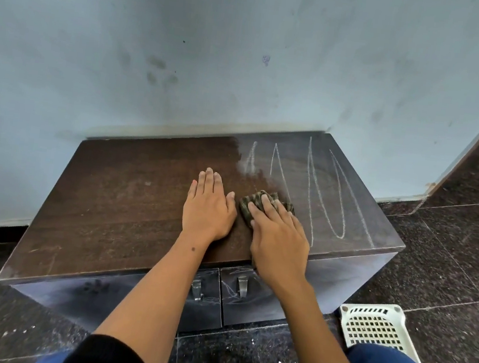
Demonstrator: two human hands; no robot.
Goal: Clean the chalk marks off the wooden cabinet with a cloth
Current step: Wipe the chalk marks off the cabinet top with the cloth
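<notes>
On top of the low wooden cabinet (125, 206), pushed against a pale blue wall (248, 60), the wiping looks roughly half done, as a judgement from how the surface lies. Its left and middle stretch shows bare dark wood with only faint scuffs near the front left corner, while the right end carries white chalk marks (322, 189): a smeared patch nearest the middle and about three or four tall loops running from back to front. Faint chalk scribbles also show on the cabinet's front, around the two drawer fronts, each with one metal handle (241, 286), so that face probably needs cleaning too. One cloth (251, 205), a dark patterned rag, lies bunched on the top at the edge of the chalked area. The right hand (279, 238) presses it down, fingers (269, 203) loosely bent over the rag, holding it to the wood. The left hand (209, 207) rests flat just beside it, fingers straight and released, grasping nothing. One white plastic basket (374, 327) sits on the dark tiled floor (451, 255) near the cabinet's right front corner.
</notes>
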